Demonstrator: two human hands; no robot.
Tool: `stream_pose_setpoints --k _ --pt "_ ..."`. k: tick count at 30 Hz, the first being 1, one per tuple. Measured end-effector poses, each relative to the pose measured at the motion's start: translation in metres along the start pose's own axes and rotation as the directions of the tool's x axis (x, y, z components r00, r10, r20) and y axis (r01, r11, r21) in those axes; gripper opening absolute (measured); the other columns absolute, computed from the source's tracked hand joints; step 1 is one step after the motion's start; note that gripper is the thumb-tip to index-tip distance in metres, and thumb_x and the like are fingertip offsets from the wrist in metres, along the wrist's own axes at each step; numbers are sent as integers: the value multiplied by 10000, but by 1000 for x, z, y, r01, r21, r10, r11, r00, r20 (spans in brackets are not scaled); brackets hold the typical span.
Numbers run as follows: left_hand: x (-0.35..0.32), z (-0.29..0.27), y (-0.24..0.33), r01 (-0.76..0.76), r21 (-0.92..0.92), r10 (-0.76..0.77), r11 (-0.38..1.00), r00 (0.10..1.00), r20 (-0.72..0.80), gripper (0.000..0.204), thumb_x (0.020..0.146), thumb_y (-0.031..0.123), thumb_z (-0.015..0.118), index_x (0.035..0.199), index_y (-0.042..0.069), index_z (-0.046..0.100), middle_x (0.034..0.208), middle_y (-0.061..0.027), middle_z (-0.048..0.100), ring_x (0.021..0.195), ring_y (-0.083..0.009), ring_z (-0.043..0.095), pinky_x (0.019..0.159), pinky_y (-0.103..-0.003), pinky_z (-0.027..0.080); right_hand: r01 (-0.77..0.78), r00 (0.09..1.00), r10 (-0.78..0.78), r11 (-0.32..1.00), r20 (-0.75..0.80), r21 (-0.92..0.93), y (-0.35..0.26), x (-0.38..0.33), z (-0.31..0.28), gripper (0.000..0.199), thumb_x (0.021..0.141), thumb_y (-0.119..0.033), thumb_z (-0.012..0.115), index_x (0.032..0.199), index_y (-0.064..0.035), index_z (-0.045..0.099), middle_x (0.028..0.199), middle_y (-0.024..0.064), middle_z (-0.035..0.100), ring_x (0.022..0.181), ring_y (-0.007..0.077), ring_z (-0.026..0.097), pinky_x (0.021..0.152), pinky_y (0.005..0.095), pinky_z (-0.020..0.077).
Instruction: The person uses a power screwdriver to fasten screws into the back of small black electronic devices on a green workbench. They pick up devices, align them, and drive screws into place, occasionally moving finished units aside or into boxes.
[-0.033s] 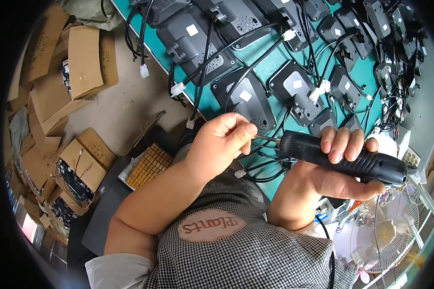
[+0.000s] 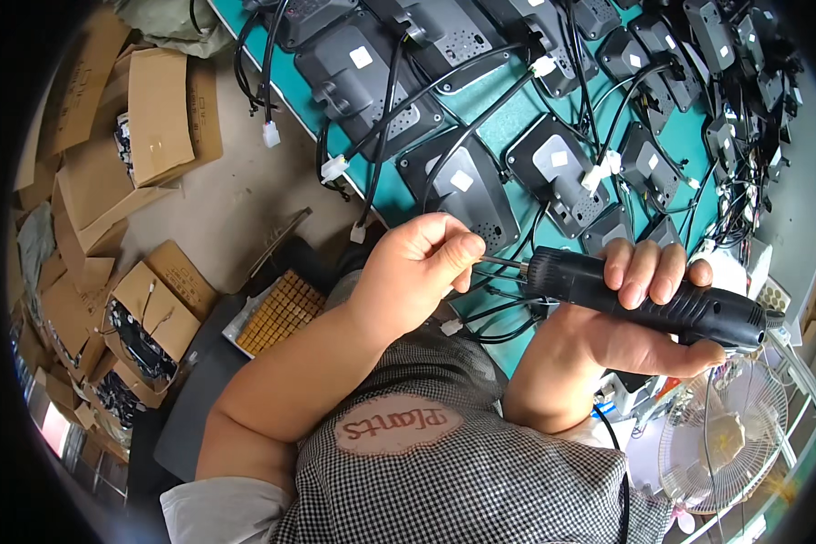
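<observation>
Teal covers the bench (image 2: 503,113) ahead of me, crowded with dark flat housings (image 2: 462,186) lying face down, each trailing black cables with white plugs; its near edge runs diagonally from upper left toward my lap. Left of that edge the floor (image 2: 245,195) holds heaps of cardboard boxes (image 2: 159,113) and a tray of small yellow parts (image 2: 281,313). A white fan (image 2: 721,435) stands at lower right.

My right hand (image 2: 644,313) is clenched around the black electric screwdriver (image 2: 653,292), palm beneath, fingers curled over the top. The tool lies almost level above the bench's near edge, its long axis running left to right, bit end toward my left. My left hand (image 2: 417,272) sits at that end, thumb and forefinger pinched onto the thin metal bit (image 2: 503,263); whether a screw is between them I cannot tell. The left hand is thus the nearer one to the tip, just beside it. Loose cables (image 2: 499,317) hang below the tool. Open room lies over my lap; forward, the housings crowd close.
</observation>
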State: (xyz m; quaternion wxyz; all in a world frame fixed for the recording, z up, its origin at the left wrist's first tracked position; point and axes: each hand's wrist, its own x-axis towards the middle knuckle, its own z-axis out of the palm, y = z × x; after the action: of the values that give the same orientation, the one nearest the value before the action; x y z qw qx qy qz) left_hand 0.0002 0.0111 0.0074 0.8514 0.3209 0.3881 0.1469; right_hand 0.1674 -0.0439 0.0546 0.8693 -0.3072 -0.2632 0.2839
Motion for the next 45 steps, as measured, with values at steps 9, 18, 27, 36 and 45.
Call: stream_pose_setpoints --k 9,18,27,36,45 --pt "14 -2 24 -205 400 190 893 979 77 314 958 226 516 1165 0 581 855 -51 654 749 -94 568 709 -244 469 12 1000 -12 1000 3 -21 -4 8 2 718 798 -666 541 1156 -47 484 810 71 558 591 176 564 542 323 471" --pt "45 -28 17 -125 990 407 -66 902 141 508 746 368 706 1110 30 597 792 -126 636 720 -293 622 631 -379 499 102 993 -109 982 -36 -156 0 22 -13 719 784 -708 512 1118 -71 511 762 65 547 541 177 539 505 332 456" --pt "31 -16 -13 -120 993 377 -24 919 120 554 722 374 723 1145 43 586 821 -119 645 721 -288 622 628 -362 506 202 978 -178 941 113 -270 45 6 -32 708 780 -650 578 1149 -58 461 791 125 580 605 242 593 557 365 510" --pt "32 -18 -12 -145 989 388 10 912 130 548 720 363 724 1140 41 584 825 -118 645 719 -285 623 619 -362 508 219 967 -170 935 193 -278 68 3 -40 701 765 -569 653 1126 -7 440 820 155 588 645 251 606 558 362 523" --pt "31 -23 -17 -181 983 414 -5 895 167 529 734 328 692 1155 38 560 829 -82 632 694 -271 609 604 -359 503 386 843 -144 833 518 -397 82 -1 -29 739 740 -565 662 1156 -18 391 787 145 568 601 250 597 489 352 517"
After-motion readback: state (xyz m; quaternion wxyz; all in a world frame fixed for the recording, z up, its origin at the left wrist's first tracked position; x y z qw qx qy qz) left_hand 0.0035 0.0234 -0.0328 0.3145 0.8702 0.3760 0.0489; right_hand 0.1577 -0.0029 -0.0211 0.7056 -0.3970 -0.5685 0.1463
